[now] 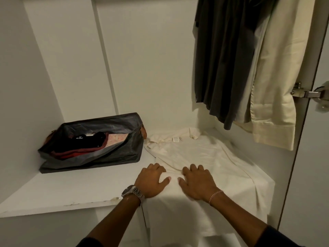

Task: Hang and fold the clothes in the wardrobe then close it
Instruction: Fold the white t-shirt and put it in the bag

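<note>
Cream shirt [204, 154] spread on shelf [74, 189], hem overhanging front edge. Left hand [153, 180] and right hand [197, 182] pressing flat on shirt, fingers straight, gripping nothing. Grey bag [92, 141] left of shirt.

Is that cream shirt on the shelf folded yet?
Not yet. The cream shirt lies spread over the shelf, its hem hanging past the front edge, both hands resting on it.
</note>
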